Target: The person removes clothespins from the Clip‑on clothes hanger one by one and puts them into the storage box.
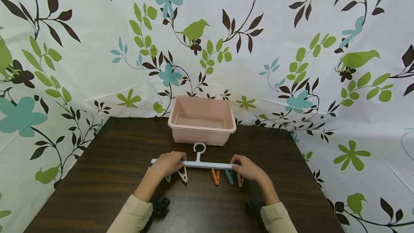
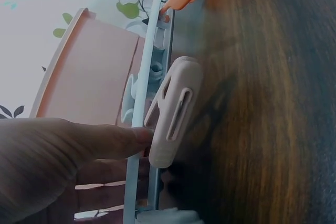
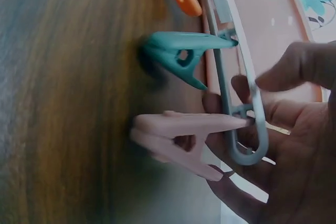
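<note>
A pale blue-white clip hanger (image 1: 207,165) with a round hook (image 1: 199,148) is held level, low over the table. Near its left end my left hand (image 1: 169,162) grips the bar, thumb beside a pale pink clip (image 2: 176,111). The right hand (image 1: 249,169) holds the other end, its fingers behind the bar and thumb along the near rail. From that end hang a pink clip (image 3: 178,137), a teal clip (image 3: 181,51) and an orange clip (image 1: 215,176). Another pale clip (image 1: 168,178) is partly hidden by the left hand.
A pink plastic basin (image 1: 202,136) stands behind the hanger at the back of the dark wooden table (image 1: 106,175). Behind that hangs a white curtain (image 1: 106,78) printed with leaves, flowers and birds. Black wrist straps (image 1: 160,204) sit below both hands.
</note>
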`<move>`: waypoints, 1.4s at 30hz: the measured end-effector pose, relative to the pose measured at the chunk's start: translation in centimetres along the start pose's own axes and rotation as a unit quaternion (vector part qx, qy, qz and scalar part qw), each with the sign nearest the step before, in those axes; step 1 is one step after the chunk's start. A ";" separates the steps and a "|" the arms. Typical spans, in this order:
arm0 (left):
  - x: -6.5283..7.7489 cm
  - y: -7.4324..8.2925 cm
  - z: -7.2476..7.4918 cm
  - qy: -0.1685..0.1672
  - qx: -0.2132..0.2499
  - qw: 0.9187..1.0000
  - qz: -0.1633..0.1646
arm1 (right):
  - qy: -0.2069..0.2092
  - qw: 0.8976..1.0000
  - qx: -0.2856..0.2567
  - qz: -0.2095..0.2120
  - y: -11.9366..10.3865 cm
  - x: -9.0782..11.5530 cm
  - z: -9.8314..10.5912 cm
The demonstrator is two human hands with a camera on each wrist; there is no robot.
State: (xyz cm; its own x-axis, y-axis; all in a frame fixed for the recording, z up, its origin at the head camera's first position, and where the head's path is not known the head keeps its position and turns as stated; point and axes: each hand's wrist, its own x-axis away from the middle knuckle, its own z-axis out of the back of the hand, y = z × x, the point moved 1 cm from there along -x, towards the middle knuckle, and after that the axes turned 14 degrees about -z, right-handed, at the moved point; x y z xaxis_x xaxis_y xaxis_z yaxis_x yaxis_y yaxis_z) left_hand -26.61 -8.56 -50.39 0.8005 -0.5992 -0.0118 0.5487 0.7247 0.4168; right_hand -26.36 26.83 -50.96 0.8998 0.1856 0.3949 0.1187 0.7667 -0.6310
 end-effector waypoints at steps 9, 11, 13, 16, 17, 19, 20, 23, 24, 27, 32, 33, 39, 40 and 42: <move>0.3 0.0 0.5 0.005 -0.009 1.000 0.000 | -0.063 0.994 -0.071 0.051 -0.1 0.4 0.9; 0.4 0.0 0.6 0.001 0.005 1.000 0.003 | -0.073 0.992 -0.087 0.050 -0.2 0.6 1.0; 0.5 0.0 0.8 -0.003 0.023 1.000 0.005 | -0.069 0.993 -0.088 0.049 -0.3 0.8 1.1; 0.9 0.0 1.2 -0.008 0.049 0.999 0.010 | -0.057 0.994 -0.081 0.048 -0.5 0.9 1.2; 1.0 0.0 1.3 -0.008 0.056 0.998 0.010 | -0.054 0.994 -0.080 0.048 -0.6 0.9 1.2; 1.2 0.0 1.6 -0.007 0.067 0.998 0.008 | -0.053 0.994 -0.079 0.050 -0.7 1.0 1.2; 1.3 0.0 1.6 -0.007 0.072 0.997 0.007 | -0.056 0.994 -0.082 0.053 -0.7 1.1 1.3; 1.5 -0.2 1.7 -0.009 0.086 0.996 0.006 | -0.067 0.992 -0.094 0.060 -0.9 1.4 1.4; 1.6 -0.2 1.8 -0.010 0.090 0.996 0.004 | -0.068 0.991 -0.097 0.062 -0.9 1.5 1.5; 1.6 -0.4 1.8 -0.017 0.099 0.995 0.006 | -0.067 0.991 -0.100 0.064 -1.1 1.9 1.7; 1.5 -0.5 2.0 -0.014 0.113 0.993 -0.013 | -0.057 0.991 -0.100 0.062 -1.4 2.2 2.0; 1.5 -0.5 2.1 -0.012 0.114 0.993 -0.020 | -0.056 0.991 -0.099 0.063 -1.4 2.3 2.1; 1.4 -0.5 2.5 -0.014 0.122 0.991 -0.047 | -0.060 0.991 -0.095 0.069 -2.0 2.8 2.3; 1.5 -0.6 2.5 -0.016 0.127 0.991 -0.050 | -0.059 0.991 -0.093 0.071 -2.1 2.9 2.4; 1.5 -0.6 2.7 -0.019 0.138 0.988 -0.064 | -0.053 0.992 -0.085 0.074 -2.4 3.2 2.5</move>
State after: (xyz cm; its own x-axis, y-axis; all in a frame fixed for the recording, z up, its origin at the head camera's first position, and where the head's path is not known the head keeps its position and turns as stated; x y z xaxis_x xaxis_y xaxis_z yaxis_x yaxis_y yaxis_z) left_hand -26.38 -10.82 -48.19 0.7163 -0.6962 -0.0474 0.5535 0.5255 0.6461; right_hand -24.85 27.14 -46.54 0.8644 0.3594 0.3517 0.0657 0.6127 -0.7876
